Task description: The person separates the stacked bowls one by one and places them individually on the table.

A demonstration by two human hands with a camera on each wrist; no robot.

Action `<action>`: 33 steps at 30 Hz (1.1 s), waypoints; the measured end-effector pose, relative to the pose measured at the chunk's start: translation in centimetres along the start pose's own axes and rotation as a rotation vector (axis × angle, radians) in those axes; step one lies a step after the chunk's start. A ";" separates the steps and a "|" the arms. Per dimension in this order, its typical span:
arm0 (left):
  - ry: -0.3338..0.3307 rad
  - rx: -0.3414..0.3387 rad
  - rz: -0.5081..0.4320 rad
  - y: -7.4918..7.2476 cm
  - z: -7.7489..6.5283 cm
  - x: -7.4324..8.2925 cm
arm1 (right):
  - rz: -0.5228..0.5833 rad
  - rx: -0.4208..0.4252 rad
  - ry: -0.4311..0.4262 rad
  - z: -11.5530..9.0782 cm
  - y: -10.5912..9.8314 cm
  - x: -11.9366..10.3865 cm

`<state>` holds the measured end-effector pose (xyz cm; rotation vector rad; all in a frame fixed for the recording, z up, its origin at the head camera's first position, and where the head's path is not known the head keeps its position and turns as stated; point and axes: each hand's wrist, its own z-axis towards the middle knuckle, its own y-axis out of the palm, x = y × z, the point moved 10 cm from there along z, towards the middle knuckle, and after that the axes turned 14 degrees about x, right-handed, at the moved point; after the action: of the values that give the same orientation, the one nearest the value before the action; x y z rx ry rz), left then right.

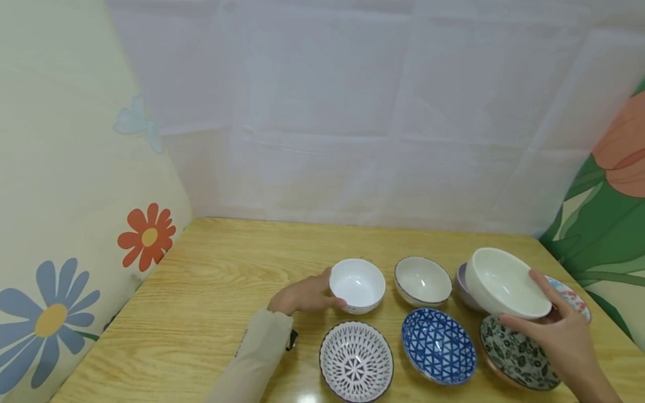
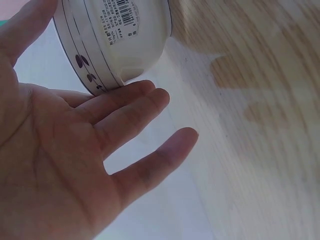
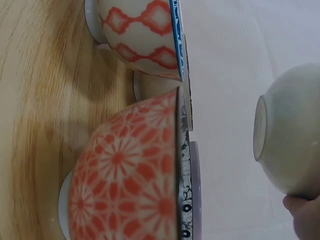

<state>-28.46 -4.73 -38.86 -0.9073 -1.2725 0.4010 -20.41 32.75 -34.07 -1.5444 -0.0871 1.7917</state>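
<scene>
My left hand (image 1: 307, 294) holds a small white bowl (image 1: 357, 282) from its left side, thumb at the near rim. In the left wrist view that bowl (image 2: 120, 37) shows a barcode label and dark line bands; the lower fingers of the hand (image 2: 75, 150) spread away from it. My right hand (image 1: 564, 327) grips a larger cream bowl (image 1: 509, 282) by its right side, tilted and raised above other bowls. The right wrist view shows this bowl (image 3: 295, 130) in the air with its foot ring facing left and a fingertip on its wall.
Close around stand a cream bowl with a dark rim (image 1: 423, 280), a black-and-white patterned bowl (image 1: 356, 362), a blue-and-white bowl (image 1: 439, 347) and a green floral bowl (image 1: 519, 355). A purple bowl (image 1: 461, 285) and a red-and-blue patterned one (image 1: 579, 302) are partly hidden behind the raised bowl.
</scene>
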 end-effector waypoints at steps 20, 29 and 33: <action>0.023 -0.011 -0.025 0.1 0.1 0.2 | 0.046 0.221 0.038 -0.2 -4.1 1.9; 0.007 -0.007 -0.029 0.0 0.0 0.3 | 0.035 0.232 0.137 -0.2 -5.3 4.7; 0.008 -0.006 -0.026 -0.1 0.0 0.3 | 0.126 0.269 0.124 0.8 -6.1 8.0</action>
<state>-28.36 -4.58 -38.63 -0.8960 -1.2774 0.3729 -18.00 41.96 -37.36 -1.4872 0.3051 1.7178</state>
